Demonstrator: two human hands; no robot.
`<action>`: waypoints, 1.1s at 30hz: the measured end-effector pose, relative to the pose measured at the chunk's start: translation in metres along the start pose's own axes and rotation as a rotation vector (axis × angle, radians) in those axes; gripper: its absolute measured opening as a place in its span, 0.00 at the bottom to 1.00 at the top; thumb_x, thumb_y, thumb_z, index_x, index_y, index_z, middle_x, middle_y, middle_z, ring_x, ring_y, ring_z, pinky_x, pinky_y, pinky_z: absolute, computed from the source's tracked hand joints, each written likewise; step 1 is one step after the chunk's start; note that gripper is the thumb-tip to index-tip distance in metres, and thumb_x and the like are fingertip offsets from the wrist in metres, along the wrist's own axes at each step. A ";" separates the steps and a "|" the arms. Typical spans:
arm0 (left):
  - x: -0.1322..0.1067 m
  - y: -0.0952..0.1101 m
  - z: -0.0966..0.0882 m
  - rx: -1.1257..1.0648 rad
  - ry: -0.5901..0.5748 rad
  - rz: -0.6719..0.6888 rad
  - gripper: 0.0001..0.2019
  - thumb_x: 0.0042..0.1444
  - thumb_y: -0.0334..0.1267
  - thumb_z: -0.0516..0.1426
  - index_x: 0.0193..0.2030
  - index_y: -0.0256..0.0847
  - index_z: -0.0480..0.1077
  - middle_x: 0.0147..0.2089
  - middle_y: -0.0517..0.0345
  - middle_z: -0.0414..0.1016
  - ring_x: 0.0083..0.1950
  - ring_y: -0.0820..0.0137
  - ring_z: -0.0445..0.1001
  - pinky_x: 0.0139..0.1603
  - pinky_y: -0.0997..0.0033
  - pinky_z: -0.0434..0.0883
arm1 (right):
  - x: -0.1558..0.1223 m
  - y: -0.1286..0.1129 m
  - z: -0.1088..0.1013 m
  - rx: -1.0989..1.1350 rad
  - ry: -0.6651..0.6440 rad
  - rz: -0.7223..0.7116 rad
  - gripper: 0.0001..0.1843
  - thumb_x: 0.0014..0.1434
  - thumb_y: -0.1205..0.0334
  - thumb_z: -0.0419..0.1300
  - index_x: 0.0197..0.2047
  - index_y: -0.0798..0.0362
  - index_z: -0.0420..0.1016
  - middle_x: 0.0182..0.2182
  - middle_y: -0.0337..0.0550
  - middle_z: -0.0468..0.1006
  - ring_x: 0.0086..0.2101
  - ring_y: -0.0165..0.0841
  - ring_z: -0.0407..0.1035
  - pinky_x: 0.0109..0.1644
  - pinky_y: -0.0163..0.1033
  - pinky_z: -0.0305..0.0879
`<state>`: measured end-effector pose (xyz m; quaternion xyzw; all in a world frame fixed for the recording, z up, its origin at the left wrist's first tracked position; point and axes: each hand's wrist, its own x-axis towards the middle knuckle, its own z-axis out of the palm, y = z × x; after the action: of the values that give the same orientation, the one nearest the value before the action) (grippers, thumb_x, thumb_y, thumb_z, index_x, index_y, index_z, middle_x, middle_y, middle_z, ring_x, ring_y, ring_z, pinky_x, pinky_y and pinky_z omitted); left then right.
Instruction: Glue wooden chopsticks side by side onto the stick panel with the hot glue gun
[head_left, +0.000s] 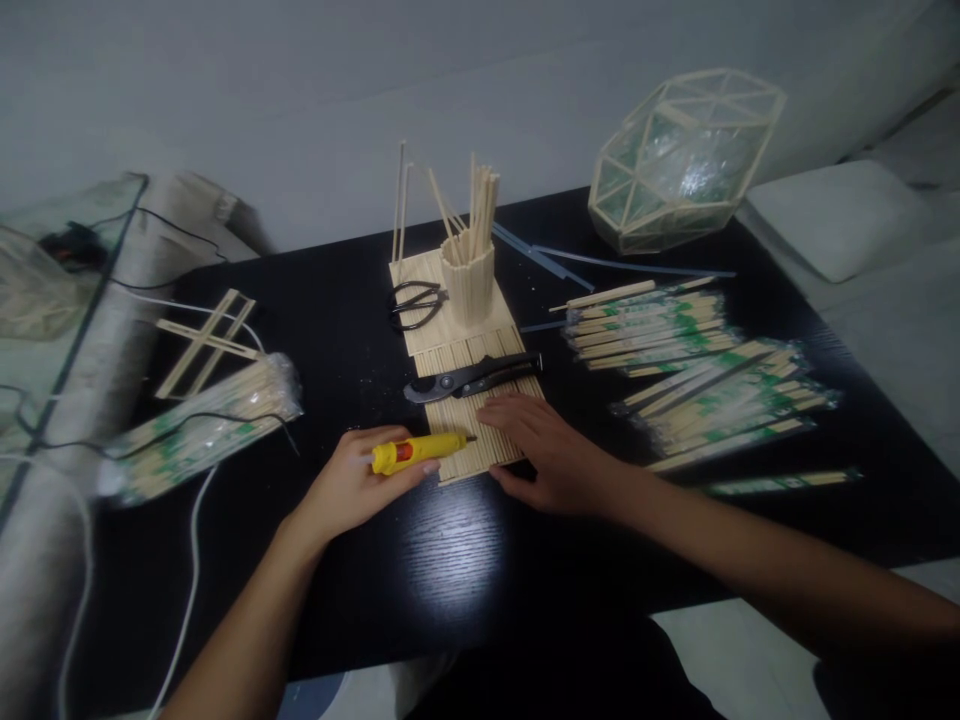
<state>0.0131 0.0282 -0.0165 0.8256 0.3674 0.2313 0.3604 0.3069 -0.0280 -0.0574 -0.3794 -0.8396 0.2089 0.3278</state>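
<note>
My left hand (352, 485) is closed around a yellow glue gun (420, 452) with a red part on its side; the dark tip points right, over the near end of a mat of pale wooden sticks (480, 425). My right hand (551, 450) rests at the mat's right edge with fingers stretched out, holding nothing. Black-handled pliers or cutters (472, 378) lie across the mat, just beyond my right fingers. Behind them, a cup made of sticks (469, 275) stands upright with loose sticks in it, beside black-handled scissors (416, 305).
Wrapped chopstick packs (652, 325) lie at right, and another bag of chopsticks (202, 430) at left near a crossed stick frame (210, 345). Translucent strips (630, 262) lie at the back, near a faceted stick-framed lantern shape (682, 160). A white cable (193, 560) crosses the left side.
</note>
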 end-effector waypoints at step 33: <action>-0.002 0.002 -0.005 -0.100 -0.110 -0.071 0.16 0.65 0.45 0.69 0.28 0.43 0.74 0.25 0.64 0.71 0.23 0.73 0.69 0.23 0.74 0.65 | -0.001 0.001 0.000 -0.001 -0.005 0.018 0.20 0.68 0.64 0.66 0.62 0.51 0.76 0.62 0.58 0.80 0.66 0.51 0.72 0.71 0.65 0.72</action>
<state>0.0093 0.0276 -0.0122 0.8046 0.3640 0.1906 0.4287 0.3078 -0.0276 -0.0583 -0.3865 -0.8370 0.2126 0.3238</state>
